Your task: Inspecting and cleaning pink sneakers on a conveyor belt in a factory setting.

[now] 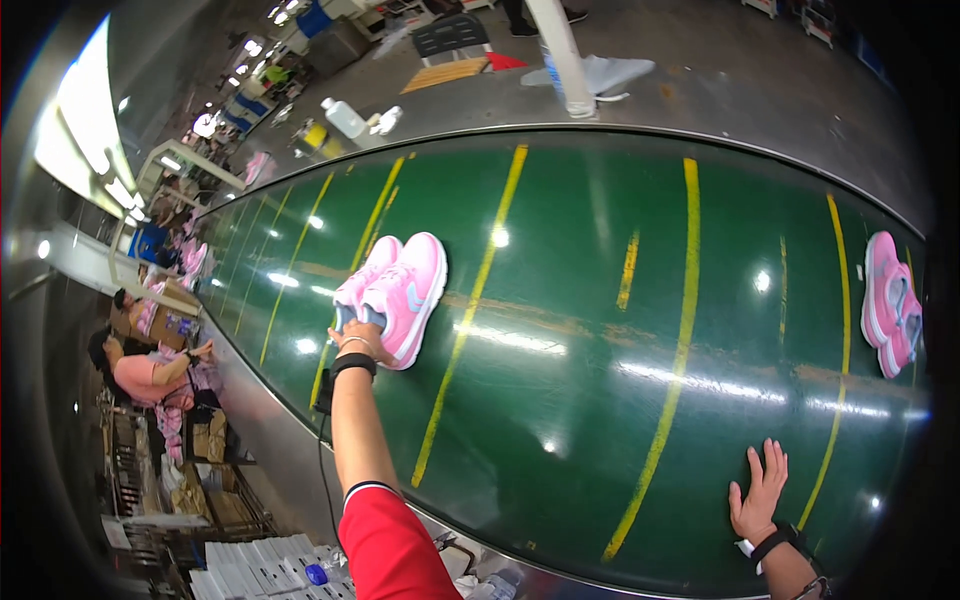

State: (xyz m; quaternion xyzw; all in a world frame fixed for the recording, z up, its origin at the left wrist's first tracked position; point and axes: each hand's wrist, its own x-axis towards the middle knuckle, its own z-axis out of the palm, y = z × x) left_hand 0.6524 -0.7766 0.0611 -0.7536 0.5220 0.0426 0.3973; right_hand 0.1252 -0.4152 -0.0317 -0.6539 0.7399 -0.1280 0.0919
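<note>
My left hand [362, 340] reaches out over the green belt and closes on the heel ends of a pair of pink sneakers [412, 290]. The two shoes stand side by side with white soles and grey-blue linings, toes pointing away from me. Some of the fingers are hidden in the shoe openings. Low on the right, my right hand [760, 495] is empty, its fingers stretched out over the belt; whether it touches the surface I cannot tell. Another pair of pink sneakers [890, 300] sits at the belt's far right end.
The green conveyor belt [560, 400] has yellow cross lines and a metal rim. Beyond it are a white bottle [343, 117], a white post [563, 60] and a chair [450, 38]. A co-worker in a pink shirt [150, 375] is at the left. White boxes [265, 570] lie lower left.
</note>
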